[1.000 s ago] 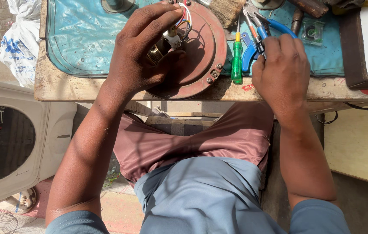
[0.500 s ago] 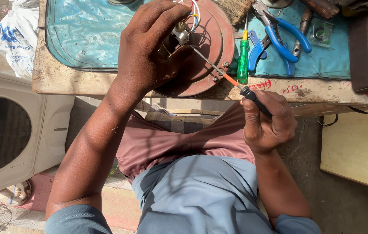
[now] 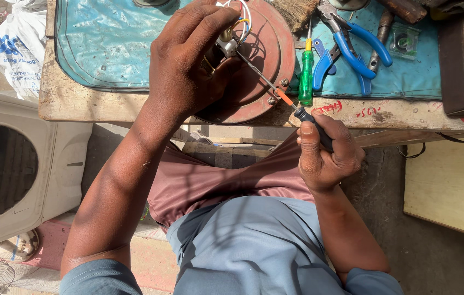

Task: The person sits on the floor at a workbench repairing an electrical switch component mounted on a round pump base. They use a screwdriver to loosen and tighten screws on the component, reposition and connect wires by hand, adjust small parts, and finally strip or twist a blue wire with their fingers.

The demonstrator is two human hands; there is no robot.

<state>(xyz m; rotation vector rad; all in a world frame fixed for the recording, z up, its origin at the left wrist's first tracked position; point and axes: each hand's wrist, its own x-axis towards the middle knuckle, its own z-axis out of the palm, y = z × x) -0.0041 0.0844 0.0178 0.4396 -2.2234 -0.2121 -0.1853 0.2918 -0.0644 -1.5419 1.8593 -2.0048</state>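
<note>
L hand fingers clamp the round red-brown metal fan motor; R hand fisted on black-handled orange-collared screwdriver, shaft slanting up-left, tip at the motor's wire terminal by L fingertips.

One head-worn camera looks steeply down, close over the person's lap and the workbench edge ahead.

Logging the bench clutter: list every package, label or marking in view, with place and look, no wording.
White plastic bag with blue print: top left, beside the bench, crumpled.
Red handwritten marks: on the wooden bench edge, near the right hand.
Small clear plastic packet: top right, on the teal mat.
</note>
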